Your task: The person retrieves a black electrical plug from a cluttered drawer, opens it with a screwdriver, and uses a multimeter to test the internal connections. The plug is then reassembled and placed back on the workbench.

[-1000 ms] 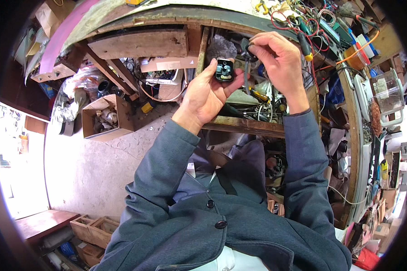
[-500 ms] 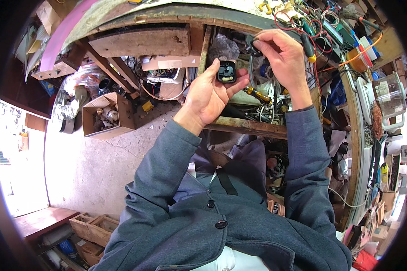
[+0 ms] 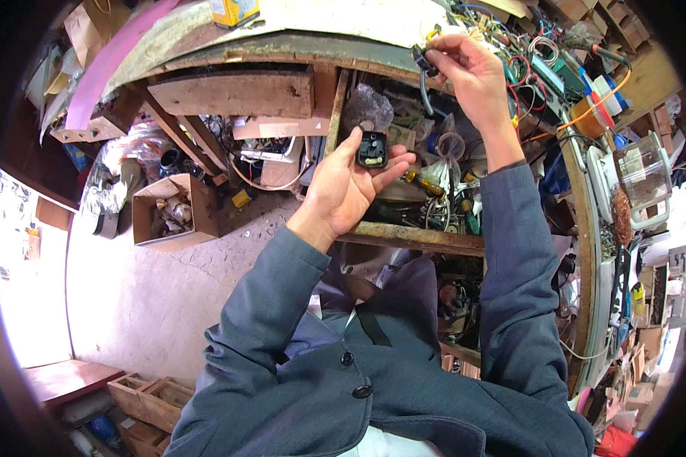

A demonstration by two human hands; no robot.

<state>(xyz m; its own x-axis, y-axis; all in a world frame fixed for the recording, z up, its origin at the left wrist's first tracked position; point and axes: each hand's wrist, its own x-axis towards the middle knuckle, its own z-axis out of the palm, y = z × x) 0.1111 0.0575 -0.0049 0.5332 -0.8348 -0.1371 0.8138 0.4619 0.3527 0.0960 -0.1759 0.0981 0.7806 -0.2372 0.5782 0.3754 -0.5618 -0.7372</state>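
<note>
In my left hand (image 3: 334,183), palm up, rests a small black square plastic housing (image 3: 372,149). Its open side faces up and shows pale and metal parts inside; my thumb presses its edge while the other fingers support it from beneath. Higher and to the right, my right hand (image 3: 471,80) pinches a black piece (image 3: 421,59) between thumb and fingertips. A short grey cable (image 3: 425,95) hangs down from that piece. The two parts are apart, both above an open wooden drawer (image 3: 411,234).
Inside the drawer lie a clear plastic bag (image 3: 368,107), yellow-handled tools (image 3: 427,184) and cables. A cluttered bench with wires (image 3: 526,72) stands at the far right. On the floor at left is an open cardboard box (image 3: 177,213); a yellow box (image 3: 235,11) stands on the benchtop.
My right hand has moved up and away with the black piece and cable. My left hand has shifted slightly down and left with the housing. The view has tilted, showing more benchtop.
</note>
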